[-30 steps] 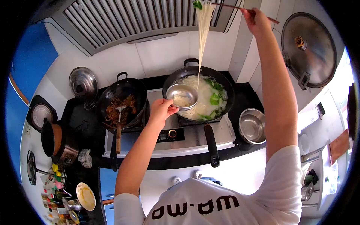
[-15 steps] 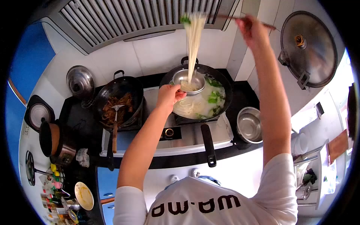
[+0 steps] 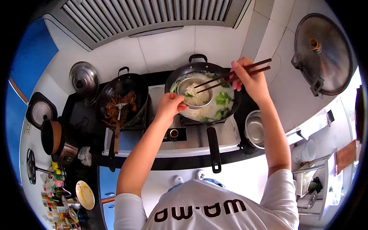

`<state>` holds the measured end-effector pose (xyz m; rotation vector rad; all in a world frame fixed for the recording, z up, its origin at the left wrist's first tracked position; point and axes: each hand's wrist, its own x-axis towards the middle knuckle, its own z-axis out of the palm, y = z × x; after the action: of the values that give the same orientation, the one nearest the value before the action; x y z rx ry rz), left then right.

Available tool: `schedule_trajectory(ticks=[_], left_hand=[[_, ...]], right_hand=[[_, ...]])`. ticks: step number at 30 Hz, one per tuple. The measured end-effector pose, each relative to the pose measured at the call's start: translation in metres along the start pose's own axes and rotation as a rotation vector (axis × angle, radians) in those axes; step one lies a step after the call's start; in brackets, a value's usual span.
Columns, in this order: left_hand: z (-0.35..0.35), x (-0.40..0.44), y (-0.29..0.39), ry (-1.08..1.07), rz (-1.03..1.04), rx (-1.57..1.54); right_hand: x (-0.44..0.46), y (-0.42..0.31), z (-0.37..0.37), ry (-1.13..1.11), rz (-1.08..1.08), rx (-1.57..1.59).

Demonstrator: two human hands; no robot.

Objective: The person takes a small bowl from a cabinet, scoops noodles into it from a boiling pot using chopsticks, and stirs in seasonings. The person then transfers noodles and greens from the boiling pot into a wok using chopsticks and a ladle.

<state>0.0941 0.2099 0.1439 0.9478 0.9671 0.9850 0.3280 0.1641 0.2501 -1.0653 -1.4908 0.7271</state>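
The left hand [image 3: 167, 109] pinches the metal bowl [image 3: 210, 100] by its rim over the wok [image 3: 234, 104], likely so drips fall back into the soup. The right hand [image 3: 251, 79] grips chopsticks [image 3: 257, 68], their tips at the noodles [image 3: 196, 95] inside the bowl, seemingly to settle them.

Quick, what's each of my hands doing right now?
Left hand: closed on the rim of the metal bowl.
Right hand: closed around the chopsticks, tips in the bowl's noodles.
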Motion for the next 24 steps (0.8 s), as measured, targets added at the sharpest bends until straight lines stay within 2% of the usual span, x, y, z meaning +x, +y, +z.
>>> schedule_trajectory(ticks=[4, 6, 9, 18, 24], left_hand=[[0.004, -0.009, -0.002, -0.016, 0.049, 0.015], [0.009, -0.016, 0.001, -0.006, 0.056, 0.013], [0.006, -0.017, -0.003, 0.016, 0.061, -0.012], [0.001, -0.02, -0.008, 0.041, 0.026, -0.061], [0.001, -0.02, -0.013, 0.042, 0.013, -0.075]], right_hand=[[-0.005, 0.017, 0.016, -0.038, 0.013, 0.123], [-0.005, 0.021, 0.017, -0.057, 0.031, 0.089], [-0.003, 0.014, 0.012, 0.107, 0.066, 0.202], [0.013, 0.007, -0.021, 0.31, -0.029, 0.456], [0.021, -0.002, -0.039, 0.295, -0.091, 0.512]])
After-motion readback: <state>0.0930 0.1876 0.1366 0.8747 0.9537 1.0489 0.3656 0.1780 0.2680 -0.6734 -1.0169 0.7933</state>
